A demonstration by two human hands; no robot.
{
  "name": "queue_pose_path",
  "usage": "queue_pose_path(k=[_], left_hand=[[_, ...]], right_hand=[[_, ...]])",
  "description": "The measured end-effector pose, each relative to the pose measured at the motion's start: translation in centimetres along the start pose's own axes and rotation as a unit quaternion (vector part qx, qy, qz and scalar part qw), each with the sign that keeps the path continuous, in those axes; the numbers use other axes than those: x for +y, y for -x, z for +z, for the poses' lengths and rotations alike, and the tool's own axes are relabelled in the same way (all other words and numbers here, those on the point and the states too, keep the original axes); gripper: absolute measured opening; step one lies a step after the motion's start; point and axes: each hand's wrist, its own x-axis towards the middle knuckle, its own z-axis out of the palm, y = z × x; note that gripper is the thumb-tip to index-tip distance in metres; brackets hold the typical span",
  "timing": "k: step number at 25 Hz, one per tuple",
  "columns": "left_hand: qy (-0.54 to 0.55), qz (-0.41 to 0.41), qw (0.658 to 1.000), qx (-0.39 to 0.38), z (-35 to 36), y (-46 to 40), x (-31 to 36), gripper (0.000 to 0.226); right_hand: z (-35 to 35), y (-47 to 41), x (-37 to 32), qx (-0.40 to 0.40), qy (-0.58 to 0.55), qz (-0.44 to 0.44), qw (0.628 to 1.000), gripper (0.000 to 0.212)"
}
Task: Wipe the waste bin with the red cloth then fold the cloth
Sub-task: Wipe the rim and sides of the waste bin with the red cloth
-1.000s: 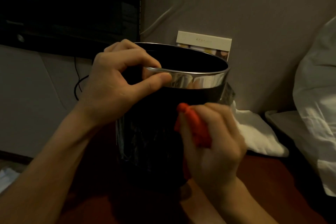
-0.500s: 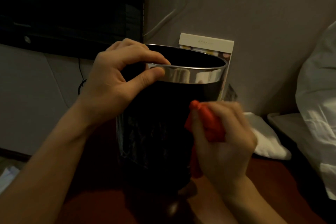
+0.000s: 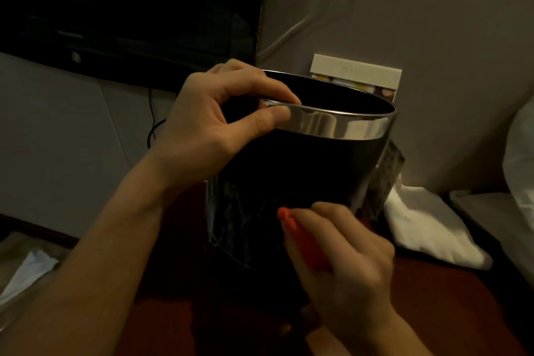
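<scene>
Right hand presses red cloth against waste bin low on its side.

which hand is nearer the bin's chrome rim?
Left. The left hand pinches the chrome rim of the waste bin. The right hand is lower, holding the red cloth at the bin's side.

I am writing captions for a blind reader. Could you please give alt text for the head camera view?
A left hand pinches the shiny rim of a black waste bin while the right hand presses a red cloth against its lower side. The bin stands on a dark reddish surface, with white fabric beside it.
</scene>
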Motion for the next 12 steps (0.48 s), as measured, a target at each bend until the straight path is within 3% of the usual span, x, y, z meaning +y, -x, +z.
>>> queue_pose_path(k=[4, 9, 12], left_hand=[[-0.009, -0.003, 1.0, 0.003, 0.5, 0.0, 0.3, 0.013], [-0.012, -0.011, 1.0, -0.004, 0.6, 0.1, 0.5, 0.013], [-0.026, -0.013, 1.0, 0.007, 1.3, 0.1, 1.0, 0.013]], right_hand=[[-1.8, -2.0, 1.0, 0.076, -0.013, 0.049, 0.996, 0.016], [0.4, 0.2, -1.0, -0.005, 0.022, 0.007, 1.0, 0.014], [-0.9, -1.1, -0.4, 0.018, 0.018, 0.026, 0.999, 0.014]])
